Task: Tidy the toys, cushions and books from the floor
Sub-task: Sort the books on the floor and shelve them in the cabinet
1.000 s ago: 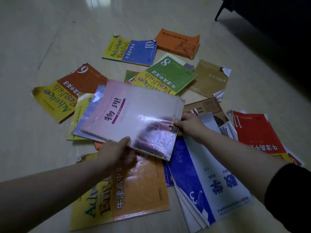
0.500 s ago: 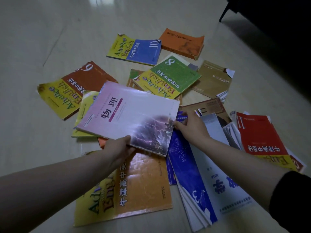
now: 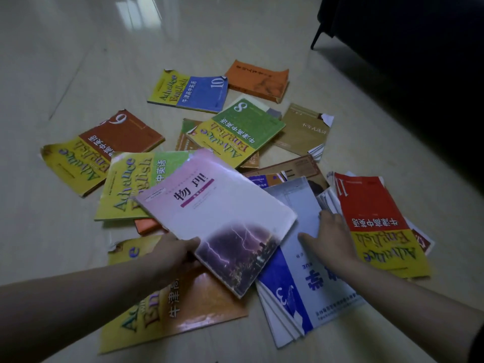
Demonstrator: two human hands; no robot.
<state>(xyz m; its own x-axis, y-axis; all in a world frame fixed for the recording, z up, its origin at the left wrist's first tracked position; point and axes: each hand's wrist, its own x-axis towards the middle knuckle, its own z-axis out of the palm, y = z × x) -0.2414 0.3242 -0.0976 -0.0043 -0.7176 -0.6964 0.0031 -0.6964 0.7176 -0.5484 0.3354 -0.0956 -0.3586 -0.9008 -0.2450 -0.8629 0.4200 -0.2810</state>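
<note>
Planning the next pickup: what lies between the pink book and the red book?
In the head view, the right hand, resting on a blue-and-white book stack.

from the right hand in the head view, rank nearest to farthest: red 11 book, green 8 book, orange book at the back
1. red 11 book, right beside the right hand, on its right
2. green 8 book, mid-pile, ahead to the left
3. orange book, far edge of the pile

A pale, glossy floor, littered.
Flat on it lie a blue-and-yellow book, an orange book, a brown-and-yellow book, a tan book and an orange-and-yellow book; a dark furniture leg stands far right.
</note>
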